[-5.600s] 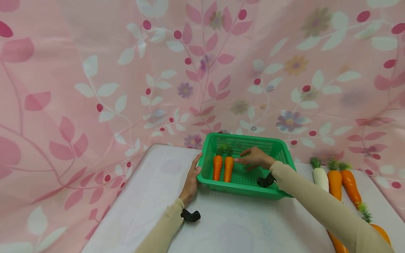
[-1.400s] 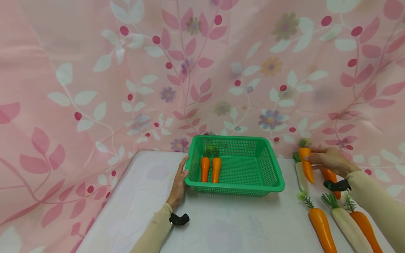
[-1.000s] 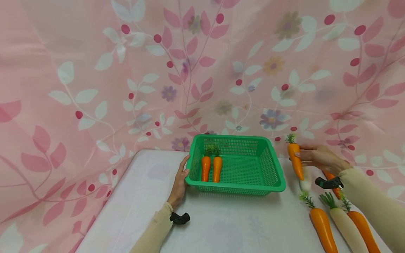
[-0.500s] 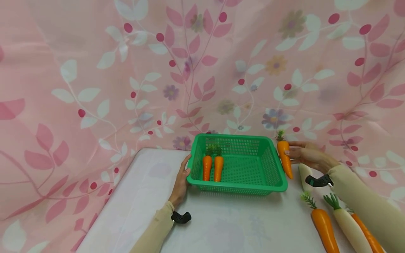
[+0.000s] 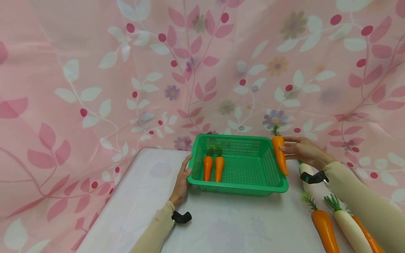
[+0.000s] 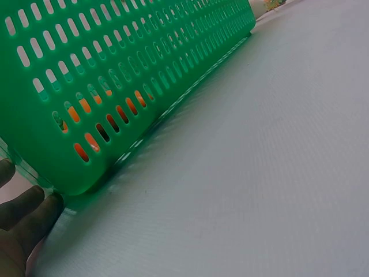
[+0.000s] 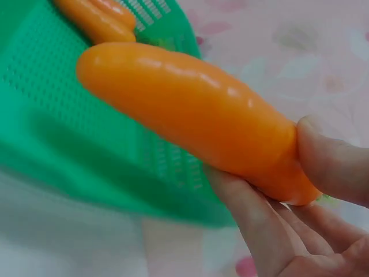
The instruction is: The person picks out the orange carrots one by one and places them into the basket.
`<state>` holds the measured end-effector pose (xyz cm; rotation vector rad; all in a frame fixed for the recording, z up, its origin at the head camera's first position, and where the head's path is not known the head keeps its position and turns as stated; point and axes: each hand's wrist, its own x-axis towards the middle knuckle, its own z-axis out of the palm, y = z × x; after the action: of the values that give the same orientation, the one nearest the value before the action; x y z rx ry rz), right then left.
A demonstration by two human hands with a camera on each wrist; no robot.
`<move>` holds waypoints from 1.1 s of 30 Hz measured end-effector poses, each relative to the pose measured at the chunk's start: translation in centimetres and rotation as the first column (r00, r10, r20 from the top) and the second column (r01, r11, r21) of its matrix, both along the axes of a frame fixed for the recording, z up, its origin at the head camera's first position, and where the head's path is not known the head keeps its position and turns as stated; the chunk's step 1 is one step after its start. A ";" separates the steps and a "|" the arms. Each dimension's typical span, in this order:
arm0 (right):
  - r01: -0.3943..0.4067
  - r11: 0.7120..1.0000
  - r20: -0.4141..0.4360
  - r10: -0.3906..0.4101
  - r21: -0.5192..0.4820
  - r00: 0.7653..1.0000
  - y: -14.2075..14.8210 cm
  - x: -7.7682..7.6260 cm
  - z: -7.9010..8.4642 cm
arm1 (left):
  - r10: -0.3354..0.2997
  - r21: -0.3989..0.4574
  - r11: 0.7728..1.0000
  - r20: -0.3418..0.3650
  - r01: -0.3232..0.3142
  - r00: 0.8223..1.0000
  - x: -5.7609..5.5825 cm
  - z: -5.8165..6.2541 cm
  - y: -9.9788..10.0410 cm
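Observation:
My right hand [image 5: 305, 151] pinches an orange carrot [image 5: 279, 153] near its leafy top, thumb on one side and fingers on the other. The carrot hangs over the right rim of a green perforated basket [image 5: 241, 188], tip pointing down. In the right wrist view, its smooth body [image 7: 196, 109] overlaps the basket. Two more carrots lie side by side at the basket's left end, one redder [image 5: 207, 168] and one lighter [image 5: 219, 168], leaves toward the back wall. My left hand [image 5: 181, 182] rests against the basket's left side; its fingertips [image 6: 52, 202] sit at the lower corner.
Right of the basket, a white radish [image 5: 352, 228] lies between a carrot [image 5: 326, 230] and another carrot [image 5: 367, 233]. A second radish [image 5: 307, 179] lies behind them, partly covered by the right wrist. A pink floral cloth [image 5: 158, 70] hangs behind the white table [image 5: 158, 172].
My right hand has carried the carrot leftward from the vegetables on the right to the basket's right rim, uncovering the radish behind. My left hand keeps its place at the basket.

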<state>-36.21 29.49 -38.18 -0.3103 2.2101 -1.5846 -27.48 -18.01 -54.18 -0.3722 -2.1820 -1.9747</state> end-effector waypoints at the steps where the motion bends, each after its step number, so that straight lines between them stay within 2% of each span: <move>1: 0.000 1.000 0.005 0.000 -0.003 1.000 -0.4 0.0 0.0 | -0.001 0.000 1.000 0.000 0.001 1.000 0.0 0.0 0.0; 7: -0.032 0.998 0.027 0.034 -0.052 0.999 -2.7 -0.3 -0.5 | -0.001 0.000 1.000 -0.001 0.001 1.000 -0.2 -0.1 0.0; 23: -0.120 0.988 0.089 0.129 -0.097 0.988 -8.9 -1.2 -2.5 | 0.006 -0.014 1.000 -0.026 -0.007 1.000 -0.3 -0.4 -0.1; 33: -0.090 0.989 0.149 0.107 -0.116 0.983 -12.5 -1.4 -3.9 | 0.008 -0.014 1.000 -0.011 -0.008 1.000 -0.2 -0.2 0.0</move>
<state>-37.64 16.97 -42.08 -0.3121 1.9661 -1.6210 -27.73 -18.03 -54.40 -0.3751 -2.1878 -1.9496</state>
